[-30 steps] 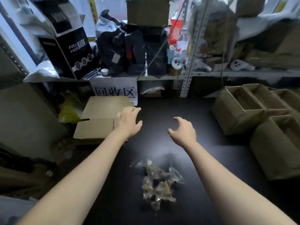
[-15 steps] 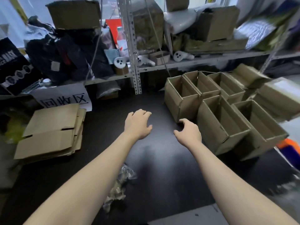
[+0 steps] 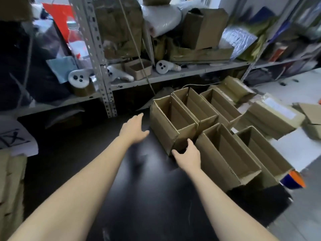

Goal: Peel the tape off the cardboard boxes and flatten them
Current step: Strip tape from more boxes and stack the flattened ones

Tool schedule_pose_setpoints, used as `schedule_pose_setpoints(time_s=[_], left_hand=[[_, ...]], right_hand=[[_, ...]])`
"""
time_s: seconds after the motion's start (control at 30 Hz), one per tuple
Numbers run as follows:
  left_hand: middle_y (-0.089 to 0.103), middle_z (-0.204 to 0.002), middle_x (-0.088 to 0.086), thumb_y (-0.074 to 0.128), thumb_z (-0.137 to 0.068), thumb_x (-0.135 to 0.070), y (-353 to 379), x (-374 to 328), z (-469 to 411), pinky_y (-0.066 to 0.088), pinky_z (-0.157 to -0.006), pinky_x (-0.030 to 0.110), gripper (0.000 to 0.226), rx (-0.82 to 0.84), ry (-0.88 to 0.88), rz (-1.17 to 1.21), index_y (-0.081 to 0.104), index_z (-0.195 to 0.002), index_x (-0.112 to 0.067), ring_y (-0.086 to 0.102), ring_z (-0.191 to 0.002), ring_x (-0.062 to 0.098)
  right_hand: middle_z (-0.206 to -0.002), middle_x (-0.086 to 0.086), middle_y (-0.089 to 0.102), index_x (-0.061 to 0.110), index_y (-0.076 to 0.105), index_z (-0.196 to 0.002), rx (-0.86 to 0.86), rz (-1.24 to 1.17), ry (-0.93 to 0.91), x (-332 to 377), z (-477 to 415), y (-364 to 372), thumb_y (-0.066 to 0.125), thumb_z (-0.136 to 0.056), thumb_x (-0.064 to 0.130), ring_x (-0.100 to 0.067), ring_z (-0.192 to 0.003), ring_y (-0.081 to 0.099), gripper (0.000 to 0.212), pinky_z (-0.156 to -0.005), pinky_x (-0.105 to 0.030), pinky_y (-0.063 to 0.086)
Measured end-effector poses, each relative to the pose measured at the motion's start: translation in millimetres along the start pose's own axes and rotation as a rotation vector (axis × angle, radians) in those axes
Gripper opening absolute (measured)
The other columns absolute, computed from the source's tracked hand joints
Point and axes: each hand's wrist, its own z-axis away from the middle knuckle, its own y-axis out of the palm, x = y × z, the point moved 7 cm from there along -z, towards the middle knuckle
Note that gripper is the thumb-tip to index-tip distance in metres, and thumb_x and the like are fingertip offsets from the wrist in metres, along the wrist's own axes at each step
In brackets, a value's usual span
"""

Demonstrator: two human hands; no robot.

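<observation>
Both hands are spread, holding nothing; left hand (image 3: 134, 129) just left of the box (image 3: 161, 132), right hand (image 3: 188, 156) at its near corner; box mid-tabletop (image 3: 139, 188); likely fetching it; next, grip its sides.

A white sign (image 3: 21, 136) at the left edge showed the character 区; a label (image 3: 279, 106) on a box (image 3: 271, 123) was unreadably blurred.

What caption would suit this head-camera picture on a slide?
Left hand and right hand, both open, stretch over a black table toward the nearest open cardboard box, beneath cluttered metal shelves.
</observation>
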Motion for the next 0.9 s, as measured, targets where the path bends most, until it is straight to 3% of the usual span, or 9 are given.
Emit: schedule_pose_setpoints(time_s=[0.1,0.2,0.3,0.4,0.53,0.6,0.7,0.83,0.9], left_hand=[[0.029,-0.164,0.010,0.075,-0.085,-0.038,-1,-4,-38,0.036,-0.115,0.048,0.104,-0.018,0.043,0.105,0.011,-0.162,-0.016,0.034,-0.147,0.030],[0.034,-0.162,0.007,0.081,-0.073,-0.039,8,-4,-63,0.035,-0.117,0.045,0.111,0.017,0.106,0.219,0.017,-0.162,-0.021,0.035,-0.147,0.027],[0.050,-0.148,0.000,0.086,-0.073,-0.031,15,3,-73,0.037,-0.113,0.032,0.092,0.015,0.135,0.432,0.036,-0.150,-0.029,0.046,-0.139,0.021],[0.058,-0.128,-0.003,0.089,-0.074,-0.024,14,16,-66,0.041,-0.110,0.034,0.076,-0.051,0.153,0.577,0.045,-0.135,-0.034,0.055,-0.127,0.022],[0.059,-0.131,-0.007,0.089,-0.073,-0.025,3,39,-31,0.043,-0.112,0.038,0.077,-0.159,0.111,0.702,0.049,-0.138,-0.039,0.056,-0.124,0.016],[0.059,-0.139,-0.008,0.089,-0.075,-0.023,-6,53,-6,0.041,-0.115,0.036,0.081,-0.223,0.068,0.772,0.050,-0.146,-0.034,0.055,-0.129,0.013],[0.058,-0.138,-0.007,0.088,-0.078,-0.015,-23,77,42,0.039,-0.113,0.027,0.079,-0.334,-0.034,0.822,0.051,-0.148,-0.024,0.054,-0.127,0.010],[0.062,-0.123,-0.017,0.082,-0.081,-0.006,-48,106,123,0.040,-0.099,0.007,0.065,-0.486,-0.081,0.760,0.059,-0.140,-0.022,0.057,-0.111,0.001],[0.059,-0.122,-0.023,0.081,-0.081,-0.006,-59,119,163,0.039,-0.096,0.007,0.068,-0.553,-0.116,0.737,0.057,-0.140,-0.027,0.055,-0.108,-0.005]], right_hand=[[-0.157,-0.007,0.048,0.015,0.030,-0.161,-0.065,-0.030,0.060,0,-10,9,0.079,-0.085,0.044,-0.027,-0.145,0.044,0.094,-0.118,-0.040,0.038],[-0.152,-0.008,0.053,0.017,0.034,-0.159,-0.127,-0.053,0.090,-1,-15,16,0.079,-0.084,0.044,-0.028,-0.142,0.047,0.092,-0.115,-0.041,0.040],[-0.151,-0.010,0.054,0.014,0.037,-0.158,-0.151,-0.105,0.099,-1,-16,19,0.078,-0.087,0.043,-0.028,-0.142,0.047,0.087,-0.116,-0.039,0.037],[-0.157,-0.010,0.048,0.010,0.037,-0.158,-0.129,-0.176,0.068,2,-7,21,0.072,-0.095,0.039,-0.026,-0.146,0.042,0.078,-0.120,-0.033,0.029],[-0.150,-0.001,0.055,0.016,0.041,-0.157,-0.087,-0.243,-0.004,14,11,27,0.065,-0.099,0.037,-0.022,-0.142,0.047,0.066,-0.117,-0.028,0.033],[-0.138,0.005,0.059,0.018,0.042,-0.156,-0.060,-0.279,-0.038,24,23,28,0.062,-0.102,0.033,-0.013,-0.134,0.052,0.060,-0.106,-0.018,0.032],[-0.144,0.002,0.058,0.017,0.045,-0.155,-0.013,-0.338,-0.133,41,41,30,0.057,-0.105,0.030,0.003,-0.116,0.046,0.053,-0.096,-0.008,0.027],[-0.152,0.007,0.052,0.020,0.049,-0.152,0.097,-0.425,-0.246,60,71,41,0.055,-0.106,0.033,0.002,-0.127,0.044,0.048,-0.107,-0.017,0.031],[-0.151,0.013,0.051,0.023,0.048,-0.153,0.194,-0.494,-0.276,71,90,53,0.055,-0.107,0.033,0.000,-0.134,0.045,0.048,-0.110,-0.020,0.033]])
